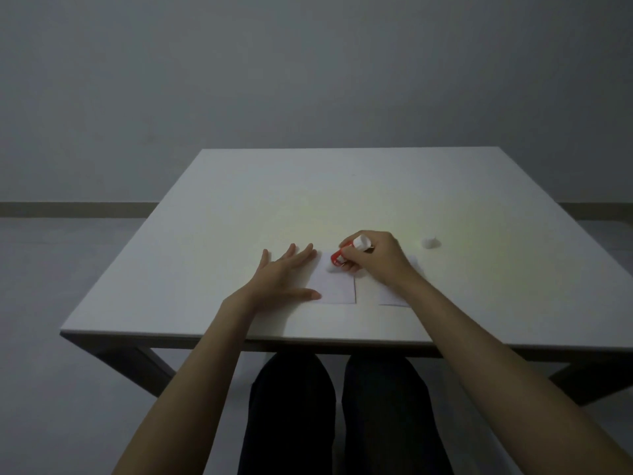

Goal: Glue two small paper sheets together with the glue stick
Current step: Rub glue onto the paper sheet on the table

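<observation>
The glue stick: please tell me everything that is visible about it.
The glue stick is a small tube, red in the body with a white end that points up and away, plastic by its look. The right hand grips it, tilted, with its lower tip down on the left paper sheet, near that sheet's far edge. It is uncapped, as far as I can tell: a small white cap lies apart on the table, to the right.
</observation>
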The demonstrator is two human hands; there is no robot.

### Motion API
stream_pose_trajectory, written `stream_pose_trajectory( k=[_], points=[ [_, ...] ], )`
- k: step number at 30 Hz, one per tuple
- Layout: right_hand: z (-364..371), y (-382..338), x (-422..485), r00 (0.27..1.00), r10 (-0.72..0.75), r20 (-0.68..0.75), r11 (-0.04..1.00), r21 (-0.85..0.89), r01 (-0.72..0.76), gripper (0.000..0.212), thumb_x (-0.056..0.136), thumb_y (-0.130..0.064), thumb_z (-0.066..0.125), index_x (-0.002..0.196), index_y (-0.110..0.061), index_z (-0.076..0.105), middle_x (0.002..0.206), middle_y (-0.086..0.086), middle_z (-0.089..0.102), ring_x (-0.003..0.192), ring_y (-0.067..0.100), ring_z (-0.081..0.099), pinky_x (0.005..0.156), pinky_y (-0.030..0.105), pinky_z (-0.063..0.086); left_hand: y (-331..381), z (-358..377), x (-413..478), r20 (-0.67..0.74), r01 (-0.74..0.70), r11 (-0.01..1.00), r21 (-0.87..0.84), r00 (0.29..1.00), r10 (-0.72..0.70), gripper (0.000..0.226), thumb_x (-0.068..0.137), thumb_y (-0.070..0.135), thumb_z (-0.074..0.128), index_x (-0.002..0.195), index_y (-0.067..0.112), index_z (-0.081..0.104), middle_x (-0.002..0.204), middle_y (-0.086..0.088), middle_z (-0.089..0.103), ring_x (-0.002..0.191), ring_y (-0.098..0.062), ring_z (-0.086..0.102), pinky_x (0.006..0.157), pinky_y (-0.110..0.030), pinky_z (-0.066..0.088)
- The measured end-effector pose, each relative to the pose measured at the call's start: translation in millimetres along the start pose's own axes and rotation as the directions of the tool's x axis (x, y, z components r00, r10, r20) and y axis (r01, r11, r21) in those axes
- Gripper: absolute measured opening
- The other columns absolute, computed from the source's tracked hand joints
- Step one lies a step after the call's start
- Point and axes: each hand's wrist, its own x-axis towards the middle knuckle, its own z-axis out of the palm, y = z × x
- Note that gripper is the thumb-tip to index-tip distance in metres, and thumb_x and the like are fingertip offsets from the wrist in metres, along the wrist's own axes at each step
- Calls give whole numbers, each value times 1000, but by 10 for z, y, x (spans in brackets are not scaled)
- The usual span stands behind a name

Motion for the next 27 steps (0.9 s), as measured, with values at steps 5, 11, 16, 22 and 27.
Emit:
stream_pose_trajectory(
  k=[5,11,16,22,27],
  points=[
    [-106,-35,72,986,72,-154,997,13,-71,6,79,-6,64,81,-7,70,78,19,71,71,34,69,66,43,60,-14,2,-5,7,32,999,12,999,-32,85,80,54,60,149,34,15,159,-15,12,148,-23,-4,115,-46,-13],
    [-123,-191,-68,931,334,-145,732,663,-159,3,84,-4,62,85,-1,63,77,21,69,60,26,70,59,31,61,-83,52,25,2,-30,999,21,1000,30,82,79,57,59,148,35,20,160,2,16,149,-17,-1,116,-52,-13],
    [36,-283,-378,868,461,182,203,931,-303,10,87,-10,60,87,0,60,65,15,70,53,18,69,49,23,57,-6,23,-33,-167,-108,950,-292,984,61,62,84,40,63,140,32,39,149,15,33,143,-4,17,117,-46,-4],
    [386,-290,-496,849,479,222,418,793,-443,20,90,-24,56,99,-7,64,75,9,67,44,11,51,38,19,35,471,-1,-136,-450,-329,636,-698,892,-32,22,75,32,73,94,21,77,96,1,77,91,-10,71,83,-27,54],
    [454,-102,-630,985,4,-171,975,-218,-42,45,88,-32,61,129,-15,52,115,2,57,91,19,59,76,20,45,261,-294,108,-621,-178,822,-541,744,-247,22,72,29,78,90,16,77,86,-4,77,73,-4,70,72,-26,55]
  ],
)
